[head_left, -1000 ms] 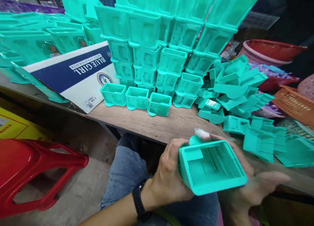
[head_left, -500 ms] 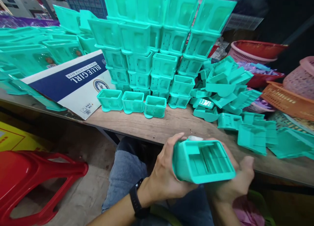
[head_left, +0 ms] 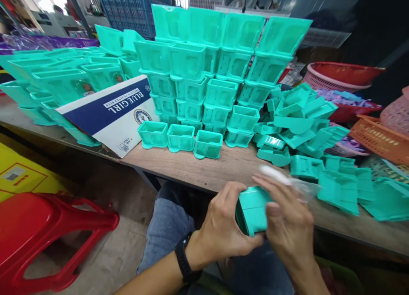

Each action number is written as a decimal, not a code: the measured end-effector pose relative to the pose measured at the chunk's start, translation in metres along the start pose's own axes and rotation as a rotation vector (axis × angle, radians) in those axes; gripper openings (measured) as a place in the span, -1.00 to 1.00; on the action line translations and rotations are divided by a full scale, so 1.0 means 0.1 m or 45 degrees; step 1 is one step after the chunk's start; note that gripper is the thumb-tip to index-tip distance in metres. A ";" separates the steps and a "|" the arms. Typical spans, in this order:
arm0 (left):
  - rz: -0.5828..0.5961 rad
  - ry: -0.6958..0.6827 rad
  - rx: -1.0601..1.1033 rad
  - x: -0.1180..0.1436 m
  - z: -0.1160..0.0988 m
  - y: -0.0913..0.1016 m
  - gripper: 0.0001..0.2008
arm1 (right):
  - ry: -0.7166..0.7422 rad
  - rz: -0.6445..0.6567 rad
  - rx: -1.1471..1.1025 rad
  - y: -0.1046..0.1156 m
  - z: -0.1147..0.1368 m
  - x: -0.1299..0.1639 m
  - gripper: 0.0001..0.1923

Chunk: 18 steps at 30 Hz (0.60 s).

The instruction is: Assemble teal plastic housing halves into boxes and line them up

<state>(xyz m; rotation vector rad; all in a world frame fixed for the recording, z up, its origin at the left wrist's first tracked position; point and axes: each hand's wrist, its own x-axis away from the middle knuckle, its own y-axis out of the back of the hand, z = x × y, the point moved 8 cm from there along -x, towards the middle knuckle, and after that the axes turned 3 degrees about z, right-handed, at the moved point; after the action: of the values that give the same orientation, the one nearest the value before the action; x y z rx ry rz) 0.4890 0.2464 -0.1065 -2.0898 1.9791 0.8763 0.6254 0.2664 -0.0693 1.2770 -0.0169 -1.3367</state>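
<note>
the red stool sits at eight o'clock, the blue-and-white carton at ten, the stacked teal boxes at twelve. low at six o'clock, just off the surface edge, the left hand has its grip pressed around the teal box. half a second ago that box showed its open ribbed inside; now it is turned, a plain wall facing up. the right hand has come over the top, its grip closed on the box's right side, a white-wrapped finger blurred. loose teal parts lie at two o'clock.
</note>
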 end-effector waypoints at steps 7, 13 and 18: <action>0.036 -0.043 -0.094 -0.01 0.00 0.00 -0.48 | 0.102 -0.020 0.135 -0.13 0.11 -0.02 -0.51; 0.025 0.060 -0.128 0.01 0.06 -0.03 -0.51 | 0.017 -0.040 0.050 -0.18 0.06 -0.04 -0.48; 0.031 0.189 0.035 -0.01 0.12 -0.02 -0.42 | -0.195 0.026 -0.134 -0.13 -0.18 -0.03 -0.57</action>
<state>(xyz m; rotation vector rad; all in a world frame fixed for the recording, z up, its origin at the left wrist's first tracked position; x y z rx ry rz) 0.4872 0.2536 -0.1167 -2.1779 2.0797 0.7128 0.6275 0.2840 -0.0831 1.0821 -0.0655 -1.3972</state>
